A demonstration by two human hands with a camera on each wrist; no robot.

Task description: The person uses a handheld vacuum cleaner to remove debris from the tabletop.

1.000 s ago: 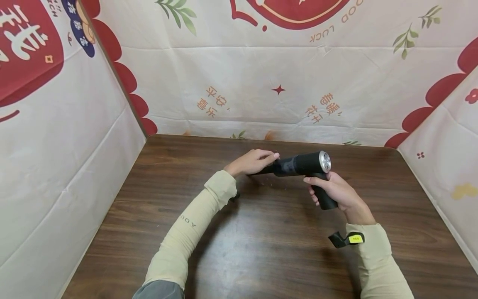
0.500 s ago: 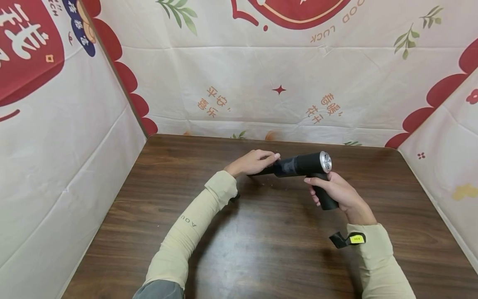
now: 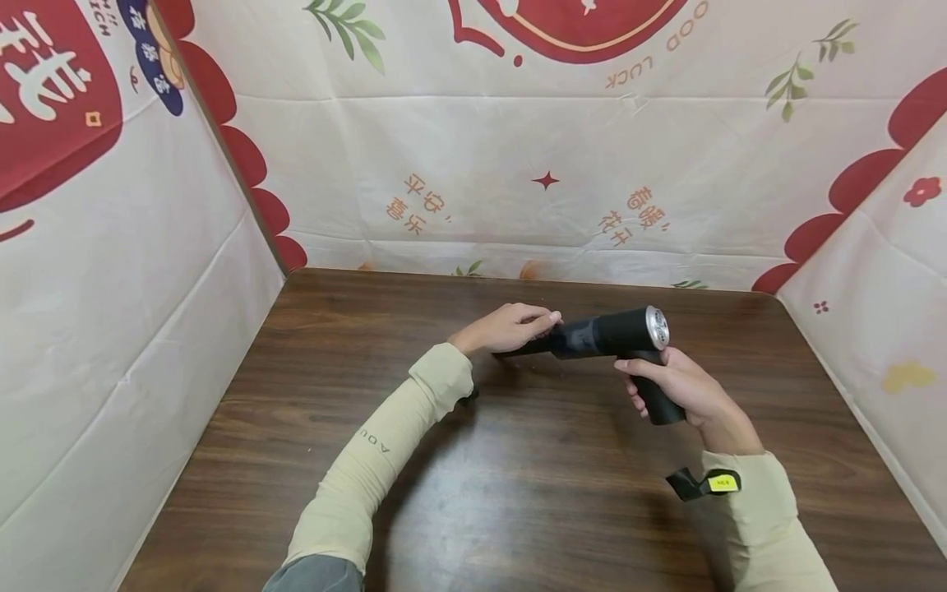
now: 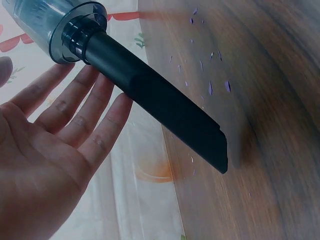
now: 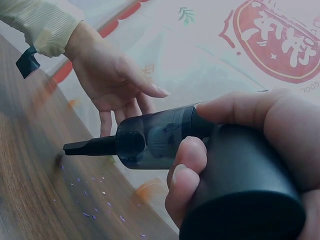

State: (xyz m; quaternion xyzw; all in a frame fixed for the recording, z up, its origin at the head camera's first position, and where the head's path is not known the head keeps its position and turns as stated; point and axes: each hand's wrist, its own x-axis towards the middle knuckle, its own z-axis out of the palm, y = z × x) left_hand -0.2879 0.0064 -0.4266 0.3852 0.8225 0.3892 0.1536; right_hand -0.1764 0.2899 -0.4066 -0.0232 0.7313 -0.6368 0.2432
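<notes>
Cloth-walled tabletop booth [image 3: 518, 164] (makeshift)

- The tabletop [image 3: 518, 493] lies bare in front of both arms, giving wide room to pass.
- Printed cloth walls [image 3: 518, 164] close in the back, left and right.
- The vacuum's nozzle [image 4: 160, 107] slants low over purple scraps [image 4: 210, 87], with the left hand [image 3: 506, 329] just behind it.

Dark wood-grain table [image 3: 518, 493], rounded far corners. Small purple paper scraps [image 4: 210, 87] scattered on it far of centre, below the vacuum nozzle. Left sleeve [image 3: 385, 444] rests on it, near-left.
</notes>
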